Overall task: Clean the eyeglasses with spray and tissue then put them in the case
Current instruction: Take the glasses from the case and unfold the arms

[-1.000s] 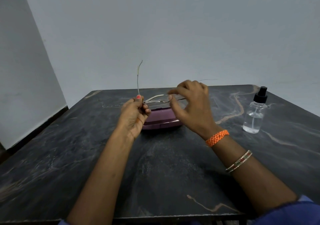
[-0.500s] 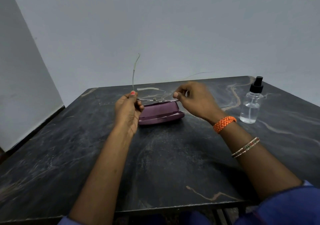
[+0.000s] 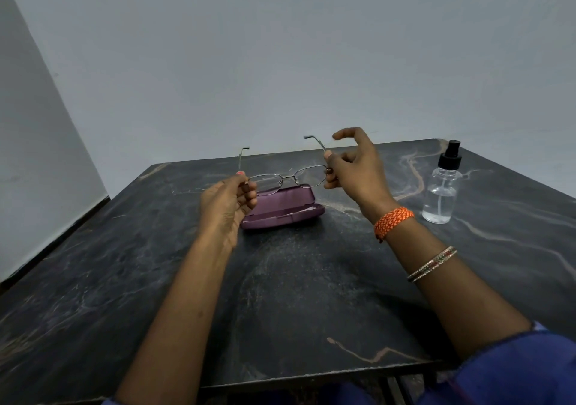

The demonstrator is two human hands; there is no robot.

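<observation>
Above dark marble table [image 3: 296, 295], thin metal-framed eyeglasses [image 3: 288, 178], temples unfolded.

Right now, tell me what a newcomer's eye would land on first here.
First, the wire-rimmed eyeglasses held up with both temples unfolded, the left hand pinching one hinge end and the right hand the other. Just below them, the open purple case lies on the dark marble table. A clear spray bottle stands upright at the right.
</observation>
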